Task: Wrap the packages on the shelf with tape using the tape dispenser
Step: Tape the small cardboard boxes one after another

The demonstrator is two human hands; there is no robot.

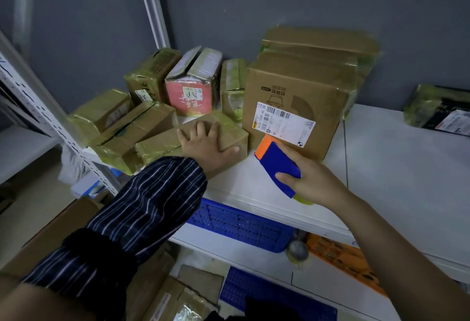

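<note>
Task thing: a low, flat box (230,127) wrapped in yellowish tape lies at the front of the white shelf (394,168), with other taped packages behind it and to its left.
Left hand: the left hand (206,142) lies palm down on top of that box, fingers spread and straight and thumb out toward the box's right end. It presses the box rather than gripping it.
Right hand: the right hand (312,181) is closed round the blue body of the tape dispenser (277,163) and holds it above the shelf front.
Key relation: the box lies left of the dispenser. The dispenser's orange end points up and left, near the box's right end and not touching it. The box's long axis runs roughly left to right along the shelf.
Nearer hand: the left hand is already on the box, while the right must travel left to lay tape.
Neighbour: a large labelled box (287,86) stands close behind the dispenser, so the swing has little room there.
</note>
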